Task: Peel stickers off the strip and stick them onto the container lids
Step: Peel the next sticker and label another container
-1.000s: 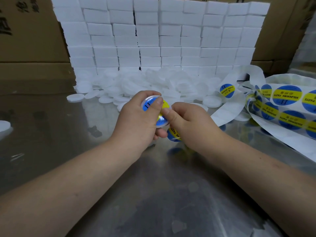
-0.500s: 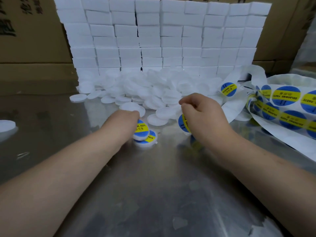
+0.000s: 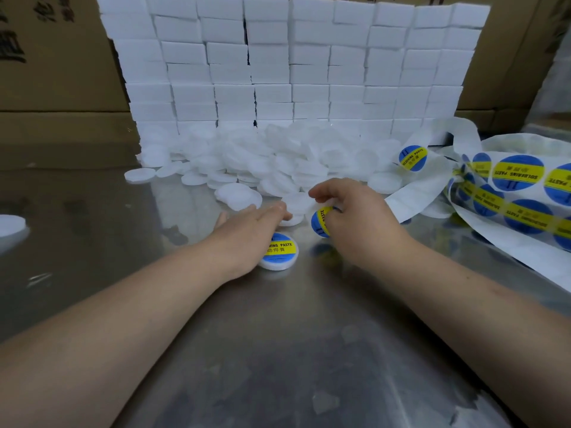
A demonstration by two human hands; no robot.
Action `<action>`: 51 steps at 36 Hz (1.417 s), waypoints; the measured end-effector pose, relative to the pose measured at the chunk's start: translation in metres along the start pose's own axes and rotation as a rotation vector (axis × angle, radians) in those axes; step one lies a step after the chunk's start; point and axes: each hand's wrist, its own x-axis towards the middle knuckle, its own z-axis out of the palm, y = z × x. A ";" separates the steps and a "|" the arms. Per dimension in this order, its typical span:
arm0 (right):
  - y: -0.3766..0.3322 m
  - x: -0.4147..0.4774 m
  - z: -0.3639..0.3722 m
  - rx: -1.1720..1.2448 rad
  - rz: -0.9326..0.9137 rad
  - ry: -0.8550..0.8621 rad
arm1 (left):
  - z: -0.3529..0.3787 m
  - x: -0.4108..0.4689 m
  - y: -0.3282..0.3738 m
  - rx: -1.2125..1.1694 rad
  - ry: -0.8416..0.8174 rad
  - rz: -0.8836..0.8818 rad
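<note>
Right hand (image 3: 358, 225): fingers curled, pinching one loose sticker (image 3: 321, 221), blue with a yellow band. Held edge-on at the left side of the grip, clear of the table (image 3: 278, 350).

Left hand (image 3: 247, 233): open, palm down, fingers straight and together, stretched forward just left of the pinched sticker. Fingertips at a plain lid (image 3: 298, 202) on the near edge of the pile (image 3: 262, 162); firmness of contact not discernible.

Labelled lid (image 3: 282, 253): flat on the table, label up, tucked against the right side of the left palm and partly covered by it. Nearer than the right-hand grip and slightly left of it, not touching the pinched sticker.

Strip (image 3: 513, 193): right of the right hand, looped and heaped, several blue and yellow stickers in place. Bare backing running in toward the right hand's far side. One raised loop beyond and right of the grip, carrying a single label (image 3: 413, 158).

Beyond both hands: the pile of plain white lids, then a wall of stacked white blocks (image 3: 293, 63), with cardboard boxes (image 3: 55, 72) behind. Stray lid (image 3: 10, 225) well left of the left hand, at the frame edge.
</note>
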 end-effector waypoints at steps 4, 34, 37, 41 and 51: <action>0.002 0.000 0.001 -0.015 -0.065 0.062 | 0.001 0.002 0.004 -0.068 0.062 -0.062; 0.001 0.001 -0.003 -0.070 0.013 0.098 | 0.008 0.013 -0.008 -0.023 0.396 0.014; -0.002 -0.001 -0.004 -0.046 -0.016 0.119 | 0.007 0.012 -0.005 -0.115 0.471 0.066; -0.005 -0.003 -0.006 0.022 -0.022 0.150 | 0.004 0.006 0.001 -0.220 0.562 0.144; -0.007 -0.003 -0.006 0.227 -0.019 0.218 | -0.005 -0.018 0.028 0.021 0.414 0.459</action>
